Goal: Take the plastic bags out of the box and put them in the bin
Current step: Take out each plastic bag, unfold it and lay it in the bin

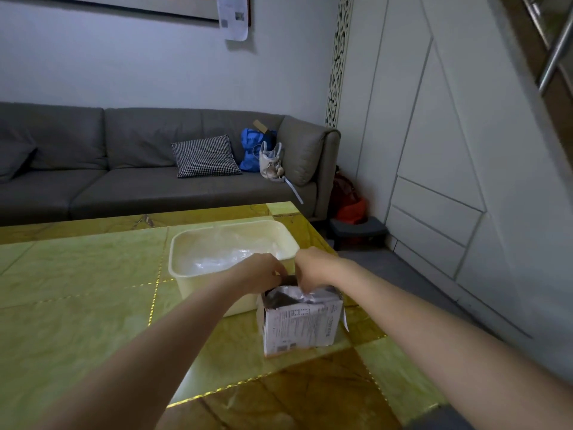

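A small printed cardboard box stands open on the yellow-green table, right of centre. Crumpled clear plastic bags fill its top. Just behind and left of it sits a cream plastic bin with more clear plastic bags inside. My left hand grips the box's far left rim with curled fingers. My right hand reaches down into the box opening, fingers curled into the plastic; the fingertips are hidden.
A grey sofa runs behind the table, with a checked cushion, a blue bag and a white handbag on it. To the right, past the table edge, are a small dark stool and white wall panels.
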{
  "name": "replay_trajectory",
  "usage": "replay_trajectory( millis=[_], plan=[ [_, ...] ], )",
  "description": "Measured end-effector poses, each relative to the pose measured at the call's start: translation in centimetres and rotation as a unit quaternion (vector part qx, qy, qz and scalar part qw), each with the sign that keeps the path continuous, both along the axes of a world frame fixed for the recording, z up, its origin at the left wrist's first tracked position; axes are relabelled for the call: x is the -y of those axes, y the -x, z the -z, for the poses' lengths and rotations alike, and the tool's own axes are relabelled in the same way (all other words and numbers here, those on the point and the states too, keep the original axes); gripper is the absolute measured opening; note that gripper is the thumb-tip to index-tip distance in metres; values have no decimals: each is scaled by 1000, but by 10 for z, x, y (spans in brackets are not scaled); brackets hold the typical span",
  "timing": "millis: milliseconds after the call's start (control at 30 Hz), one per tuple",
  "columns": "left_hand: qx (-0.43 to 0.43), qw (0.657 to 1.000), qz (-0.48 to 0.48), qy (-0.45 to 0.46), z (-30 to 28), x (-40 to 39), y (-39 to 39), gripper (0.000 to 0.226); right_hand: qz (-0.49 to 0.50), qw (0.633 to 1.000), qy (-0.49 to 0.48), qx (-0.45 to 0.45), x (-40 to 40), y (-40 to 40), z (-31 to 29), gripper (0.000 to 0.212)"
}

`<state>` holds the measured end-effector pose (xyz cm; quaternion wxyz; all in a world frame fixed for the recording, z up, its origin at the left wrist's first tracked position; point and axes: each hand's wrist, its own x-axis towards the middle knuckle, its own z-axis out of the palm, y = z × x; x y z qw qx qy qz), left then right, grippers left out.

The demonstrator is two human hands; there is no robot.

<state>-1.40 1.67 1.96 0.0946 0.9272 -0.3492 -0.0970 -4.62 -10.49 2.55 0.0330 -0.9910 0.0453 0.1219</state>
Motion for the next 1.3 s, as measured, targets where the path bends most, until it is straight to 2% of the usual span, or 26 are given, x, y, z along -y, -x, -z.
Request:
replay_trajectory(
  millis=[133, 200, 267, 400, 500, 533, 667, 733, 833, 900, 1000, 1133, 1267, 1300],
  plan=[
    [10, 1000, -17, 3, 3, 0, -1, 30, -1, 996, -55, 70, 4, -1, -11, 12],
    [22, 999, -32, 11, 6, 0, -1, 27, -3, 989, -117, 92, 5, -1, -18, 20],
    [37, 997, -57, 39, 7, 0, 0, 23, -17, 981, -172, 85, 7, 1, -25, 27],
    [67, 986, -78, 131, 2, -2, 0, 21, -2, 956, -285, 62, 13, 7, -36, 23],
    [66, 976, -69, 193, -8, -3, 0, 26, 111, 922, -367, 53, 20, 2, -36, 57],
    [58, 975, -62, 207, -10, -3, 0, 27, 139, 916, -374, 46, 21, 1, -35, 60],
    [-15, 968, -47, 245, -14, -5, 1, 16, 139, 889, -436, -1, 24, 5, -35, 48],
    [-100, 942, -67, 312, -17, -10, 4, 21, 106, 879, -464, 27, 23, 9, -40, 25],
    [-300, 860, -95, 402, -20, -21, 8, 51, 75, 868, -480, 102, 22, 10, -46, 2],
    [-363, 823, -72, 431, -22, -26, 10, 54, 61, 854, -498, 138, 21, 9, -49, 9],
    [-367, 788, -66, 489, -23, -28, 11, 43, 55, 842, -493, 213, 19, 8, -51, 16],
    [-353, 790, -161, 475, -21, -33, 6, 49, 76, 815, -464, 338, 24, 7, -52, 20],
    [-304, 826, -173, 443, -26, -42, -3, 23, 106, 744, -515, 412, 34, 7, -55, 15],
    [-302, 833, -164, 434, -29, -44, -4, 15, 110, 751, -522, 390, 36, 7, -56, 10]
  ],
)
